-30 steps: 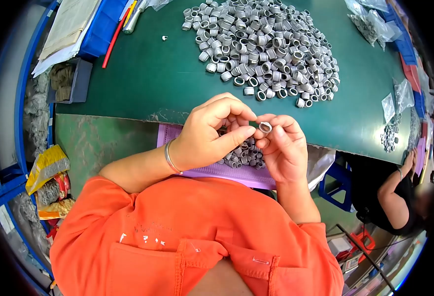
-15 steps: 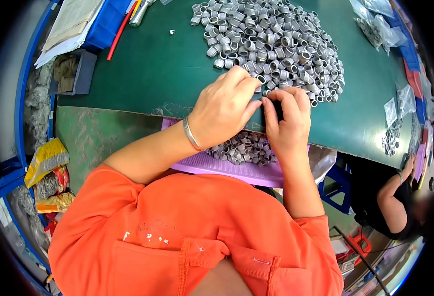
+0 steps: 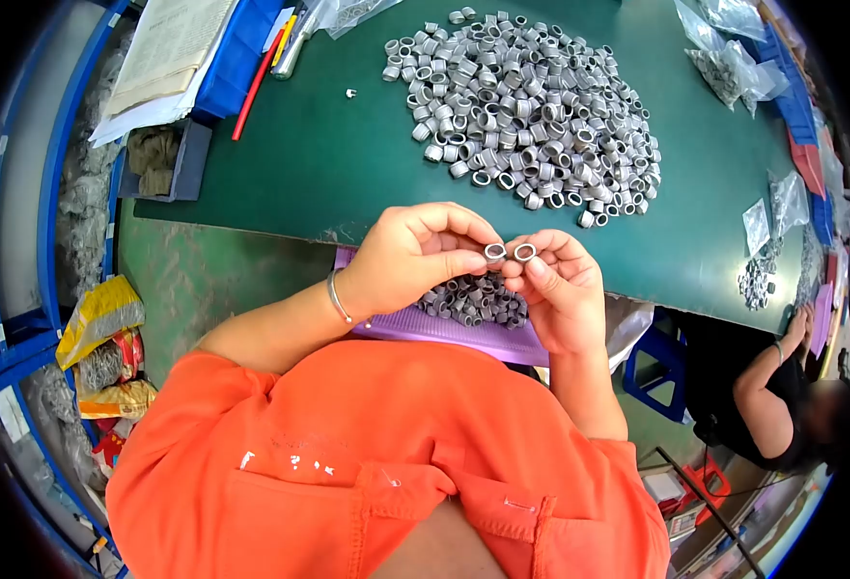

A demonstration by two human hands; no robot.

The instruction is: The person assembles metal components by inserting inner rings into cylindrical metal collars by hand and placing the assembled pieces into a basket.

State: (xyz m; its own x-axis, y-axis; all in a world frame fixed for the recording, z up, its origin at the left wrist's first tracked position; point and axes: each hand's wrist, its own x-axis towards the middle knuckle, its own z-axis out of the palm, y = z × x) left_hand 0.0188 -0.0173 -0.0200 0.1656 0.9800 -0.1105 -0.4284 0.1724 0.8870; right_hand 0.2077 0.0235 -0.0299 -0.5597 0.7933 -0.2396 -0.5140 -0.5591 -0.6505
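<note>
Between thumb and fingers, my left hand (image 3: 410, 256) pinches a small grey metal ring (image 3: 494, 252). A second metal ring (image 3: 524, 253) is gripped by my right hand (image 3: 565, 289), its round opening facing up. The two rings are side by side, almost touching, above the table's near edge. Beyond my hands, a large pile of similar metal rings (image 3: 541, 116) covers the middle of the green table (image 3: 290, 174). Below my hands, a purple tray (image 3: 425, 328) on my lap side holds more rings (image 3: 473, 301), partly hidden by my fingers.
At the left stand a blue bin (image 3: 236, 58) with papers and a grey box (image 3: 179, 164) with cloth. A red pen (image 3: 256, 87) lies near them. Plastic bags (image 3: 734, 72) and a small heap of parts (image 3: 758, 280) are at the right, where another person (image 3: 767, 396) sits.
Both hands have drawn back from the pile's near edge toward my body, each with a ring raised in its fingers. The view has shifted slightly.
</note>
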